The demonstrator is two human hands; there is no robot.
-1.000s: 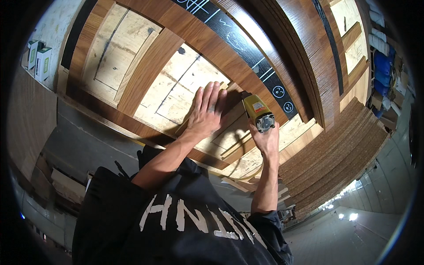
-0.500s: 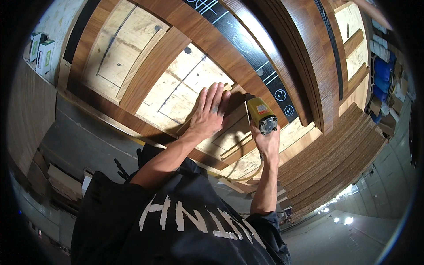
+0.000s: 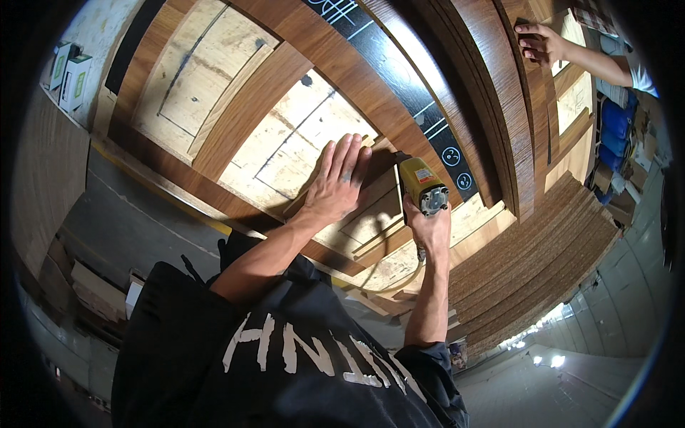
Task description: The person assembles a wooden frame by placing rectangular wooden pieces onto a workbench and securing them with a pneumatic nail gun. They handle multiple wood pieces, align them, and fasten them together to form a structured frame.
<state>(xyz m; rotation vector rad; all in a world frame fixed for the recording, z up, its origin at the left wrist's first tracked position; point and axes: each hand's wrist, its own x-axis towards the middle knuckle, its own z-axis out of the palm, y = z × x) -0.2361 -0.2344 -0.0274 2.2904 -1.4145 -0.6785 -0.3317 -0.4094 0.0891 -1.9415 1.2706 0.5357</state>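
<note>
My left hand point(image 3: 337, 181) lies flat, fingers spread, on a pale plywood panel point(image 3: 285, 153) set in a brown wooden frame point(image 3: 246, 107). Its fingertips reach a dark brown strip point(image 3: 378, 175) beside the panel. My right hand point(image 3: 428, 227) grips a yellow pneumatic nail gun point(image 3: 419, 185), its nose pressed against that brown strip just right of my left fingers. An air hose point(image 3: 389, 274) trails from the tool toward my body.
A stack of brown veneered boards point(image 3: 542, 264) lies at the right. A black strip with white marks point(image 3: 421, 114) runs across the frame. Another person's hand point(image 3: 539, 43) rests on boards at upper right. Small boxes point(image 3: 70, 71) sit at upper left. Blue packages point(image 3: 614, 135) at far right.
Both hands and the nail gun have stayed together on the frame, shifting only slightly. Another person's hand has come into view at the upper right.
</note>
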